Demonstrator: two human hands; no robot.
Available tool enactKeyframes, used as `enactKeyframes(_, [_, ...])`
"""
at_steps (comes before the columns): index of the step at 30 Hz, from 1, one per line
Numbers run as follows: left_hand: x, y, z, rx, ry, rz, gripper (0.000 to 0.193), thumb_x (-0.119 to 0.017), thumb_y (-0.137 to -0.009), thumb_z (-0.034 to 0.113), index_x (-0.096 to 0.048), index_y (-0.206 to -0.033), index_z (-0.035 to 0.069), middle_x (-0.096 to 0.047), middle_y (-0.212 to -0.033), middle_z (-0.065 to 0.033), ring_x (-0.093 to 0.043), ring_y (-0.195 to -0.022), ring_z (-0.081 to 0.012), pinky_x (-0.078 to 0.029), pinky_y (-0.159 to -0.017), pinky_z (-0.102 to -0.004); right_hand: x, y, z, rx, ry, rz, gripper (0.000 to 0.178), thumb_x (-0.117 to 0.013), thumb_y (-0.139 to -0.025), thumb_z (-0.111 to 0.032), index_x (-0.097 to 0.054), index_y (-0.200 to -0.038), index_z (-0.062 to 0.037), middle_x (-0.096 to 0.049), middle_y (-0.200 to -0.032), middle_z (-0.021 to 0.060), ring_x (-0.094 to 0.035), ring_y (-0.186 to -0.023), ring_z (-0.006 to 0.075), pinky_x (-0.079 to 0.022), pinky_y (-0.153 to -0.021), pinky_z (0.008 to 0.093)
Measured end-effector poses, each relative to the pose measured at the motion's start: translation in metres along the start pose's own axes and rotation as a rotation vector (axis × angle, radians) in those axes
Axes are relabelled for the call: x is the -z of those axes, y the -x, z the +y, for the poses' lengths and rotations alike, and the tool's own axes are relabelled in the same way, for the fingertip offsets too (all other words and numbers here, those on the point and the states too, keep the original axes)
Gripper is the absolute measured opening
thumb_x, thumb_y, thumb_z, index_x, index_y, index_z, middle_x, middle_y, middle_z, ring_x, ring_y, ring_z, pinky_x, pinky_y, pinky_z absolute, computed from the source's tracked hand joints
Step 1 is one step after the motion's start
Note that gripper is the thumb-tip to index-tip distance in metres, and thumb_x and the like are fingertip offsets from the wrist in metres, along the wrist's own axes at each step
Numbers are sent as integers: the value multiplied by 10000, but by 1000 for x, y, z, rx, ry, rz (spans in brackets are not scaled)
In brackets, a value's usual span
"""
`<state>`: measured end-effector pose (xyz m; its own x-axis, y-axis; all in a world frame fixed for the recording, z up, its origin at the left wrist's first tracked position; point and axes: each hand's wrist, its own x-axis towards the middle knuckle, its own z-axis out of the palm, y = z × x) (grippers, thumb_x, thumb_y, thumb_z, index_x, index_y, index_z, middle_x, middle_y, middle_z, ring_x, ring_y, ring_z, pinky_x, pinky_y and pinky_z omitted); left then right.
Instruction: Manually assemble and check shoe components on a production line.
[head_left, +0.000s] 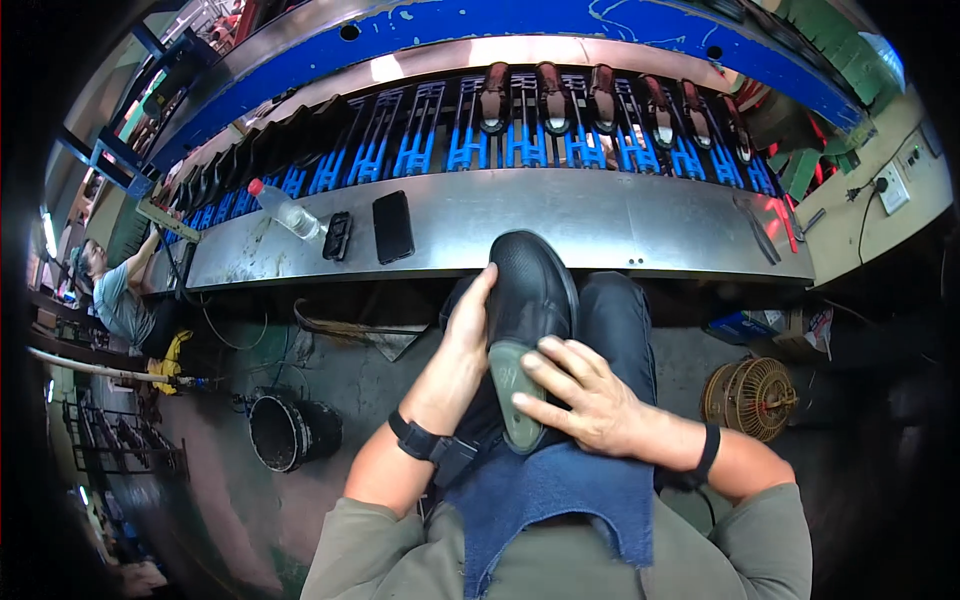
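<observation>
A black shoe (pixel 530 285) rests over my lap, its toe pointing away from me toward the metal ledge. From its opening rises a green shoe last (pixel 510 375) with markings on its flat top. My left hand (pixel 467 325) is closed on the shoe's left side, most of its fingers hidden beneath. Across the right edge of the last and the shoe's opening lies my right hand (pixel 597 405), fingers bent and touching both. A blue denim cloth (pixel 560 490) covers my lap under the heel end.
On the metal ledge (pixel 580 225) are a bottle (pixel 285 210), a black case (pixel 338 236), a phone (pixel 393 227) and hand tools (pixel 765 235). Beyond, blue racks (pixel 525 150) carry several shoes. A black bucket (pixel 290 432) and wicker basket (pixel 752 400) flank me. A co-worker (pixel 125 300) is at far left.
</observation>
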<state>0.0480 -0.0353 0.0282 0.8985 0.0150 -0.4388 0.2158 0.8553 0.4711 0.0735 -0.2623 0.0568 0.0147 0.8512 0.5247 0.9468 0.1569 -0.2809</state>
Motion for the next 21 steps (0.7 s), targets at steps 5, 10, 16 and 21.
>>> enactKeyframes(5, [-2, 30, -5, -68, -327, 0, 542, -355, -1089, 470, -621, -1286, 41, -700, -1129, -132, -683, -1021, -222, -558, -919, -381, 50, -56, 5, -66, -322, 220, 828, -755, -708, -106, -426, -1466, -50, -417, -1466, 243, -431, -1352, 456, -375, -1104, 545])
enactKeyframes(10, [27, 36, -29, -648, -609, -11, 487, -377, -1107, 356, -640, -1263, -24, -617, -1058, -47, -592, -988, -115, -482, -869, -296, 15, -41, 73, -775, -639, 8, 483, -714, -931, -227, -591, -1369, -63, -565, -1297, 172, -565, -1210, 296, -448, -1046, 403])
enactKeyframes(16, [-22, -65, -16, -236, -387, 153, 323, -599, -1038, 288, -688, -1096, -17, -711, -973, -63, -638, -820, -105, -496, -766, -256, -24, -17, 165, -1295, -1110, 257, 389, -582, -1045, -356, -707, -1094, 9, -722, -1015, 65, -626, -915, 119, -495, -840, 284])
enactKeyframes(21, [5, -24, 0, -226, -802, -252, 147, -713, -944, 201, -653, -964, 68, -636, -1010, -15, -579, -869, -112, -475, -826, -273, 25, -22, 127, -818, -793, -162, 235, -700, -955, -273, -655, -995, -45, -645, -887, 20, -600, -822, 146, -488, -801, 295])
